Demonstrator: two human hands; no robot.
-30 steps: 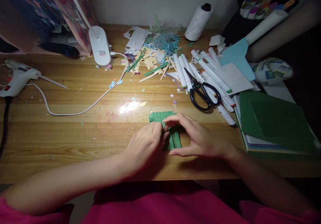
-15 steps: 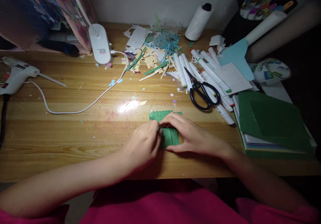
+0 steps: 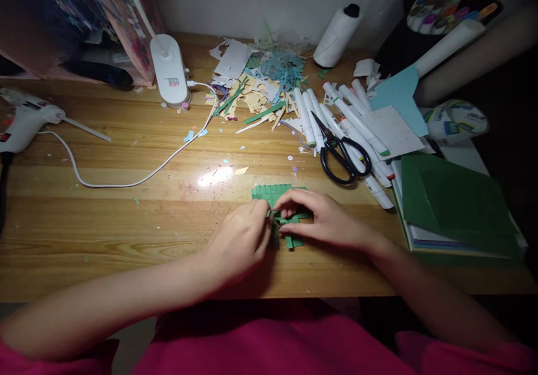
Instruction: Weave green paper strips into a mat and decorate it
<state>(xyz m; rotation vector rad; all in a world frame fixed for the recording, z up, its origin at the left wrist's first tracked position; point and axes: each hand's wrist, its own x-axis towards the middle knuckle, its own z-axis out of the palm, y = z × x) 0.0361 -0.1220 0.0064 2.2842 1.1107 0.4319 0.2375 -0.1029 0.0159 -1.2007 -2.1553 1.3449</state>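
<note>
A small piece of green paper (image 3: 271, 192), woven from strips, lies on the wooden desk between my hands. Its far part shows a flat checked weave, while loose strips (image 3: 294, 241) stick out on the near side. My left hand (image 3: 240, 230) is closed at the left edge, its fingertips pinching the green paper. My right hand (image 3: 325, 218) reaches in from the right with thumb and fingers bent together around some strips, which look lifted and bent. My fingers hide the middle of the weave.
Black-handled scissors (image 3: 344, 153) rest on several white markers (image 3: 303, 117). Paper scraps (image 3: 256, 92) are heaped at the back beside a white lamp base (image 3: 170, 72). Far left lies a glue gun (image 3: 31, 117) near a white cable (image 3: 121, 186). Green sheets (image 3: 458, 195) top a paper stack at right.
My right thumb and fingers have drawn closer together over the near strips. Those strips, flat before, now look raised and folded. The left hand has barely moved.
</note>
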